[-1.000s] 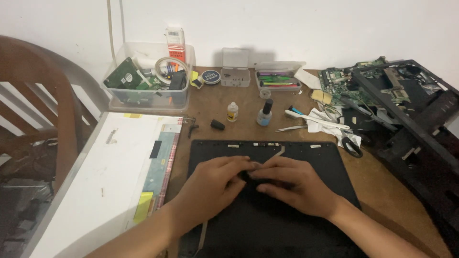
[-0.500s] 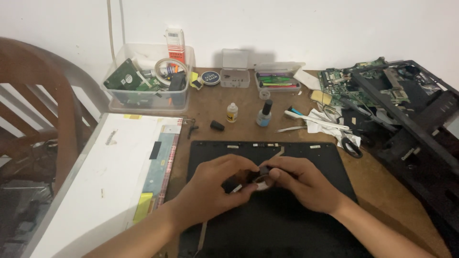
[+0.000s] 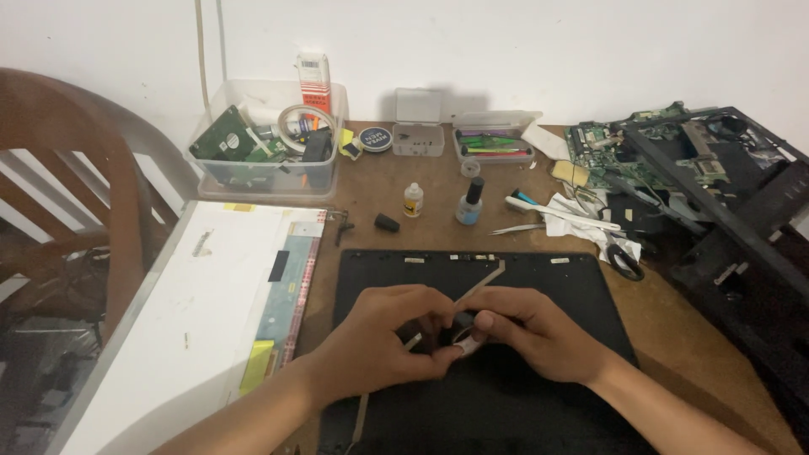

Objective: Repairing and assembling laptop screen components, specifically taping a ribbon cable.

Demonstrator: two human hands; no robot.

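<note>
1. We cannot make out the small dark object (image 3: pixel 462 330) pinched between our fingertips; our own fingers cover most of it.
2. Our left hand (image 3: pixel 383 345) curls nearly closed, thumb and forefinger gripping that object from the left; our right hand (image 3: pixel 531 333) grips it from the right, fingers bent tight.
3. A thin flat ribbon cable (image 3: pixel 480 285) runs diagonally past our fingertips, its long axis pointing up and right toward the far edge of the black laptop lid (image 3: pixel 581 291) lying under both hands.
</note>
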